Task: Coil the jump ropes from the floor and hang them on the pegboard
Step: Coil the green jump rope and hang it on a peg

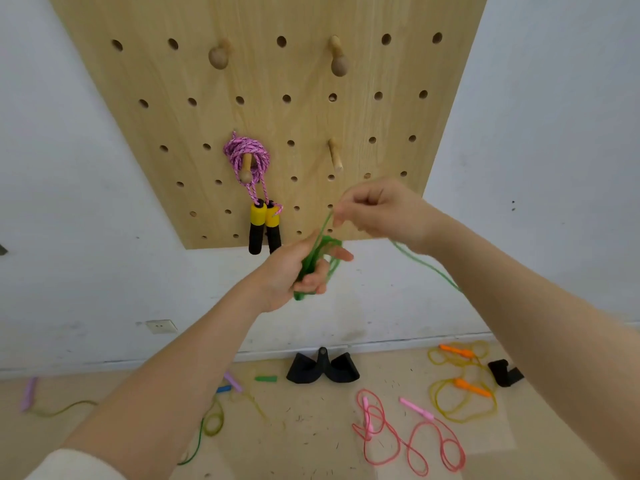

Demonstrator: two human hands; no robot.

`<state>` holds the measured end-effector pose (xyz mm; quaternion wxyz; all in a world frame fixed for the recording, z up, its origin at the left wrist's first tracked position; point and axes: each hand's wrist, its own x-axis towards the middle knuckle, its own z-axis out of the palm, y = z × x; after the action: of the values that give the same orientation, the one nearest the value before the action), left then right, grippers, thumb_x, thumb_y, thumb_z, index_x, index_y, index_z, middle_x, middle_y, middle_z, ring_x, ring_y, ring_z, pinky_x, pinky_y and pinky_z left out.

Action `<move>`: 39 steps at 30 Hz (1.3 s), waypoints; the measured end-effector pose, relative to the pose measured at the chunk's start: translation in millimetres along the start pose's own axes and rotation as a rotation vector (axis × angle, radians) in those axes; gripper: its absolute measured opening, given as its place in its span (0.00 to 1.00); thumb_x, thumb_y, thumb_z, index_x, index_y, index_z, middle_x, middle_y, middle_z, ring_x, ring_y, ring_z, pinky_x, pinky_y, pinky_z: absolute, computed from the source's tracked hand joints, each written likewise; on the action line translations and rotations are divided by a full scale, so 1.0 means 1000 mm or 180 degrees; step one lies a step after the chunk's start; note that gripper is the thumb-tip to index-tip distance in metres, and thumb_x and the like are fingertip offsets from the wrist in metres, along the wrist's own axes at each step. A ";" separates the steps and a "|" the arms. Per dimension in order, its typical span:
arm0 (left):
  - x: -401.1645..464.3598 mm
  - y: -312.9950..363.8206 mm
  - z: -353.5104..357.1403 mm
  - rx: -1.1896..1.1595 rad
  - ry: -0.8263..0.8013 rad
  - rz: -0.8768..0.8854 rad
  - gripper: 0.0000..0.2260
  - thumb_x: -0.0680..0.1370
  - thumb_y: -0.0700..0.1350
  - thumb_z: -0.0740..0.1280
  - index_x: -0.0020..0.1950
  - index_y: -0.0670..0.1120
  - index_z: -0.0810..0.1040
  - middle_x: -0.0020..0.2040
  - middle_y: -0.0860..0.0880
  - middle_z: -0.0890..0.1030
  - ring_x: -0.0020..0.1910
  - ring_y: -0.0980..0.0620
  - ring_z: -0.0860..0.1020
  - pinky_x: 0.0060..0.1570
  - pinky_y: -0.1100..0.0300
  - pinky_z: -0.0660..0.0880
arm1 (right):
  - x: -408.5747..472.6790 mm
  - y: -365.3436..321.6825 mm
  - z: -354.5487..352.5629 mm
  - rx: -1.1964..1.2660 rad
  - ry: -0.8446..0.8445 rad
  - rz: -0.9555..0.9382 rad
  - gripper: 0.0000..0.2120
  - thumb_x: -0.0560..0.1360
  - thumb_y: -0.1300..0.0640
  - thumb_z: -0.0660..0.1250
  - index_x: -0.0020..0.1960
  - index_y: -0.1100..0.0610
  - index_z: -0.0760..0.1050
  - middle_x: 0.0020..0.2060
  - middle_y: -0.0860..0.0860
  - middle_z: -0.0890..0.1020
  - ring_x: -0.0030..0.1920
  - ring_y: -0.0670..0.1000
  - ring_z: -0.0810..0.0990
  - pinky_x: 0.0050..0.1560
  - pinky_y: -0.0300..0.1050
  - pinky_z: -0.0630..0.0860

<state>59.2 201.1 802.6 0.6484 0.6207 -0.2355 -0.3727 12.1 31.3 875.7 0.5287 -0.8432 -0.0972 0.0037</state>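
In hands (294,271): blurred green rope (313,258).

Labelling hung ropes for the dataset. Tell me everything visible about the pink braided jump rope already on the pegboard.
The pink braided jump rope is a speckled pink-and-white woven cord, coiled into several loops and hung over a round-ended wooden peg in the light wooden pegboard. Two strands drop from the coil to its two handles, yellow on top and black, foam-like below. They hang side by side, pointing down past the board's bottom edge. Neither hand touches it.

Bare room: wall pegboard (263,109), jump ropes (408,434)
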 end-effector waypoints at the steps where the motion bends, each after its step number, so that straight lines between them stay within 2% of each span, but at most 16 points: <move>1: -0.004 0.004 0.005 -0.0265 -0.0295 0.0014 0.29 0.79 0.59 0.47 0.47 0.38 0.77 0.18 0.53 0.60 0.19 0.55 0.54 0.28 0.64 0.68 | 0.003 0.005 -0.005 0.0037 0.0322 0.0028 0.10 0.76 0.56 0.66 0.36 0.53 0.78 0.20 0.42 0.66 0.23 0.43 0.59 0.25 0.34 0.59; 5: -0.011 0.025 0.018 -0.0891 -0.1161 0.0399 0.24 0.74 0.64 0.57 0.39 0.45 0.80 0.20 0.54 0.54 0.19 0.56 0.52 0.26 0.66 0.66 | 0.008 0.031 -0.002 -0.0085 0.0483 0.0243 0.09 0.75 0.55 0.67 0.37 0.56 0.78 0.22 0.42 0.71 0.24 0.40 0.65 0.26 0.29 0.64; 7: -0.011 0.031 0.019 -0.1074 -0.1098 0.0799 0.18 0.75 0.59 0.61 0.42 0.46 0.80 0.21 0.54 0.55 0.19 0.56 0.54 0.27 0.66 0.67 | 0.008 0.045 0.010 -0.0348 0.0212 0.0372 0.12 0.77 0.57 0.64 0.36 0.56 0.79 0.26 0.49 0.75 0.28 0.44 0.70 0.31 0.35 0.70; 10: -0.004 0.033 0.008 -0.1196 0.0108 0.0984 0.18 0.80 0.52 0.53 0.49 0.43 0.78 0.21 0.55 0.59 0.20 0.58 0.57 0.31 0.64 0.69 | 0.003 0.051 0.028 -0.0698 -0.0370 0.0557 0.17 0.79 0.55 0.60 0.34 0.51 0.79 0.20 0.42 0.70 0.23 0.42 0.66 0.31 0.35 0.65; 13: 0.006 0.021 -0.014 -0.1124 0.1316 0.0782 0.16 0.82 0.49 0.53 0.61 0.41 0.73 0.27 0.53 0.69 0.27 0.56 0.71 0.45 0.57 0.75 | 0.000 0.042 0.038 -0.0956 -0.0947 0.0656 0.09 0.79 0.55 0.59 0.50 0.51 0.79 0.23 0.43 0.70 0.23 0.41 0.65 0.28 0.30 0.65; 17: 0.008 -0.001 -0.035 -0.0724 0.1881 0.0471 0.11 0.82 0.49 0.56 0.59 0.48 0.72 0.43 0.50 0.84 0.48 0.51 0.82 0.62 0.53 0.72 | 0.003 0.020 0.041 -0.0921 -0.1460 0.0629 0.11 0.78 0.58 0.62 0.59 0.57 0.77 0.24 0.44 0.71 0.24 0.45 0.66 0.28 0.33 0.66; 20: -0.001 -0.009 -0.040 -0.0099 0.1703 0.0128 0.12 0.81 0.53 0.55 0.59 0.49 0.72 0.47 0.50 0.84 0.41 0.57 0.82 0.54 0.56 0.72 | 0.005 -0.002 0.039 -0.0459 -0.1481 0.0290 0.09 0.78 0.62 0.61 0.53 0.65 0.77 0.21 0.40 0.71 0.23 0.43 0.63 0.27 0.37 0.61; 22: -0.009 -0.009 -0.040 0.0024 0.1221 0.0040 0.17 0.81 0.53 0.54 0.59 0.43 0.74 0.34 0.47 0.82 0.28 0.52 0.75 0.47 0.53 0.70 | 0.011 -0.010 0.038 -0.0058 -0.1053 -0.0007 0.08 0.78 0.62 0.61 0.46 0.61 0.79 0.20 0.41 0.69 0.23 0.42 0.61 0.26 0.35 0.58; 24: -0.020 -0.004 -0.035 -0.0125 0.0498 0.0058 0.23 0.80 0.56 0.51 0.58 0.42 0.76 0.20 0.50 0.68 0.23 0.49 0.58 0.39 0.56 0.70 | 0.021 -0.007 0.036 0.0238 -0.0336 -0.0104 0.09 0.78 0.60 0.62 0.41 0.56 0.78 0.20 0.42 0.67 0.23 0.42 0.60 0.25 0.33 0.59; 25: -0.025 0.001 -0.032 -0.0286 0.0133 0.0065 0.25 0.78 0.59 0.50 0.56 0.43 0.79 0.18 0.53 0.63 0.24 0.49 0.53 0.35 0.61 0.69 | 0.027 -0.002 0.035 0.0315 0.0019 -0.0080 0.10 0.78 0.59 0.63 0.39 0.55 0.78 0.21 0.42 0.66 0.23 0.43 0.60 0.25 0.33 0.59; 27: -0.032 0.012 -0.026 -0.0660 -0.0576 0.0228 0.27 0.75 0.63 0.54 0.55 0.45 0.81 0.19 0.55 0.58 0.22 0.53 0.52 0.31 0.64 0.67 | 0.035 0.011 0.033 0.0307 0.0455 0.0049 0.10 0.77 0.56 0.64 0.37 0.54 0.77 0.23 0.44 0.66 0.24 0.44 0.60 0.26 0.35 0.59; 29: -0.034 0.021 -0.024 -0.0970 -0.0956 0.0656 0.24 0.75 0.62 0.60 0.58 0.45 0.80 0.19 0.55 0.58 0.20 0.56 0.53 0.30 0.65 0.67 | 0.040 0.024 0.036 0.0243 0.0405 0.0168 0.11 0.77 0.56 0.64 0.38 0.60 0.77 0.24 0.47 0.67 0.25 0.45 0.59 0.27 0.37 0.58; 31: -0.033 0.028 -0.023 -0.1161 -0.0711 0.1016 0.21 0.75 0.56 0.63 0.60 0.44 0.78 0.20 0.56 0.64 0.19 0.58 0.55 0.29 0.66 0.68 | 0.040 0.035 0.044 0.0107 0.0197 0.0279 0.13 0.79 0.57 0.61 0.41 0.65 0.76 0.24 0.47 0.67 0.24 0.44 0.60 0.27 0.37 0.59; 34: -0.025 0.035 -0.029 -0.1213 0.0237 0.1181 0.19 0.75 0.52 0.59 0.62 0.45 0.73 0.25 0.54 0.73 0.17 0.61 0.58 0.31 0.66 0.70 | 0.033 0.042 0.060 -0.0164 -0.0320 0.0530 0.16 0.80 0.54 0.59 0.37 0.57 0.77 0.23 0.47 0.66 0.24 0.45 0.61 0.27 0.36 0.60; 37: -0.016 0.026 -0.043 -0.1000 0.1042 0.0955 0.15 0.79 0.50 0.57 0.63 0.46 0.72 0.42 0.51 0.83 0.19 0.59 0.60 0.36 0.65 0.75 | 0.027 0.036 0.067 -0.0522 -0.0869 0.0630 0.12 0.80 0.56 0.58 0.50 0.59 0.79 0.25 0.47 0.66 0.24 0.43 0.63 0.27 0.33 0.62; 39: -0.012 0.017 -0.046 -0.0906 0.1376 0.0714 0.15 0.81 0.48 0.56 0.66 0.45 0.70 0.52 0.49 0.83 0.23 0.57 0.69 0.41 0.63 0.78 | 0.029 0.028 0.071 -0.1297 -0.1112 0.0585 0.11 0.80 0.56 0.59 0.58 0.56 0.76 0.28 0.45 0.69 0.27 0.41 0.68 0.31 0.31 0.65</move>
<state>90.5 238.6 815.5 0.8014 0.5585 -0.1043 -0.1869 36.8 87.6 822.2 0.3210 -0.9240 -0.1087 0.1772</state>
